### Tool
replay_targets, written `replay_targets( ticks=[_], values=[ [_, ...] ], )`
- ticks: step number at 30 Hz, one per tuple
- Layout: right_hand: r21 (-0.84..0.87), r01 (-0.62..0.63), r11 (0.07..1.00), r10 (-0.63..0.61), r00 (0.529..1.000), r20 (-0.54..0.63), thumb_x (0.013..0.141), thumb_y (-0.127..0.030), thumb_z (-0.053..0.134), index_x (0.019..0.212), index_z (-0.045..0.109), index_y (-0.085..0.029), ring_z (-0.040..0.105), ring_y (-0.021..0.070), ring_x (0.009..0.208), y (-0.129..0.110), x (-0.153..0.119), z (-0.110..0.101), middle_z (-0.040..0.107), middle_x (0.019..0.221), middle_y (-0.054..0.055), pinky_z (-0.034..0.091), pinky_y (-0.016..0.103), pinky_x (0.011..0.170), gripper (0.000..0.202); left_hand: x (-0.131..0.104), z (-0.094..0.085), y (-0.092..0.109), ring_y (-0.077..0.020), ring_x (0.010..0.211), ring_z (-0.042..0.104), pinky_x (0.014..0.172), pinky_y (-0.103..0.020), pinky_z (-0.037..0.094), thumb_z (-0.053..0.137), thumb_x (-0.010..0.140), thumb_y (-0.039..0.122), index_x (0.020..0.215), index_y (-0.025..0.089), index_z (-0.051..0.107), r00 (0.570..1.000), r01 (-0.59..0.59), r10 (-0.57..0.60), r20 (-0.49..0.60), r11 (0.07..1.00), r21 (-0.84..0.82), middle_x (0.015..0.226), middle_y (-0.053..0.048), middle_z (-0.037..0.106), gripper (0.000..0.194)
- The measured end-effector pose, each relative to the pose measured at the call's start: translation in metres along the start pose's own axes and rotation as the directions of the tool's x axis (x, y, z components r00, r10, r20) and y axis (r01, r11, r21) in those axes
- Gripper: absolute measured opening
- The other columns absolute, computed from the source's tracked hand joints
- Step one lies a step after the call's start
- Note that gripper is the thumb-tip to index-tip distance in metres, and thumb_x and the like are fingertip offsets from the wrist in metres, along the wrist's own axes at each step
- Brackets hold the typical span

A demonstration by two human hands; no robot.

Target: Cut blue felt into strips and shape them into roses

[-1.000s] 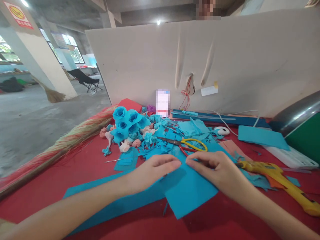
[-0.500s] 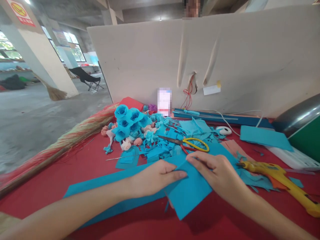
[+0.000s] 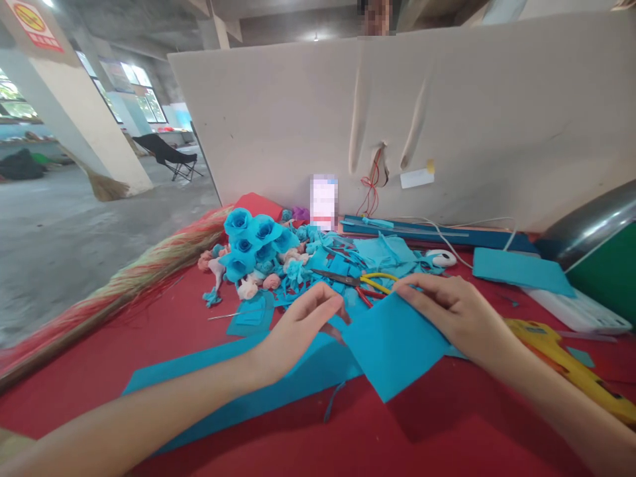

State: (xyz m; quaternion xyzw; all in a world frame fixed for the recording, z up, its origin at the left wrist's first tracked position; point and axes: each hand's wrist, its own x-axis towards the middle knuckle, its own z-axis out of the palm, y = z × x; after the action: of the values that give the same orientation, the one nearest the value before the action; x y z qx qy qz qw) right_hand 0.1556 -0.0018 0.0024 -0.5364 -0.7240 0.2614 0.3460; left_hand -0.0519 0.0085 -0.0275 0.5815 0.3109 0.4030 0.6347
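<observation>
My right hand (image 3: 454,308) pinches the top corner of a square sheet of blue crepe paper (image 3: 395,348) between thumb and fingers. The sheet hangs tilted above the table. At its left corner, my left hand (image 3: 305,321) has its fingers bent and apart, with the thumb off the paper; some fingertips are partly hidden. Beneath the left forearm lies a long blue paper strip (image 3: 199,377). Scissors (image 3: 375,281) with yellow and red handles rest just behind the sheet.
Blue paper flowers (image 3: 243,245) and heaped blue scraps (image 3: 318,265) lie at the back. A yellow glue gun (image 3: 571,361) is at the right, near a folded blue paper stack (image 3: 521,268). Straw-like bundles (image 3: 149,271) edge the red table (image 3: 447,430); a pale panel (image 3: 278,119) stands behind.
The paper sheet has moved right and up with my right hand, showing more of its face. My left thumb has come off the sheet. The view has shifted slightly.
</observation>
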Motion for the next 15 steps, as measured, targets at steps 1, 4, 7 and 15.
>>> replay_targets(
  ticks=[1,4,7,15],
  values=[
    [0.003,-0.001,1.000,0.001,0.999,0.035,0.081,-0.048,0.045,0.074,0.062,-0.019,0.051,0.0143,0.053,0.000,-0.001,0.003,0.058,0.061,0.001,0.038,0.024,0.045,0.034,0.000,0.000,0.000,-0.0125,0.086,0.055,0.069,-0.021,0.046,0.050,0.086,0.032,0.073,0.017,0.048,0.999,-0.032,0.032,0.001,0.999,0.000,0.087,-0.001,0.054,0.020],
    [-0.016,0.003,1.000,-0.001,0.997,0.077,0.082,-0.047,0.044,0.074,0.062,-0.020,0.051,0.0144,0.052,0.000,-0.002,0.010,0.059,0.060,0.002,0.038,0.024,0.044,0.034,-0.003,0.001,0.000,-0.0127,0.088,0.053,0.075,-0.022,0.043,0.058,0.080,0.025,0.075,0.017,0.051,0.984,-0.073,0.059,0.167,0.994,0.079,0.093,-0.002,0.056,0.012],
    [-0.019,0.015,1.000,-0.013,0.997,0.073,0.082,-0.048,0.042,0.075,0.062,-0.020,0.055,0.0172,0.060,0.000,-0.002,0.013,0.062,0.067,0.003,0.043,0.026,0.051,0.035,-0.006,0.004,0.001,-0.0127,0.078,0.055,0.071,-0.022,0.043,0.063,0.076,0.022,0.075,0.015,0.061,0.948,-0.061,-0.028,0.317,0.961,0.269,0.081,-0.001,0.060,0.007],
    [0.122,-0.051,0.991,0.027,0.982,0.187,0.082,-0.048,0.043,0.072,0.059,-0.020,0.050,0.0129,0.059,-0.001,-0.001,0.011,0.057,0.067,0.001,0.041,0.022,0.051,0.034,-0.006,0.002,0.001,-0.0118,0.071,0.059,0.065,-0.018,0.045,0.058,0.079,0.022,0.074,0.016,0.069,0.957,-0.057,-0.058,0.285,0.923,0.381,0.076,-0.001,0.067,0.014]
  ],
)
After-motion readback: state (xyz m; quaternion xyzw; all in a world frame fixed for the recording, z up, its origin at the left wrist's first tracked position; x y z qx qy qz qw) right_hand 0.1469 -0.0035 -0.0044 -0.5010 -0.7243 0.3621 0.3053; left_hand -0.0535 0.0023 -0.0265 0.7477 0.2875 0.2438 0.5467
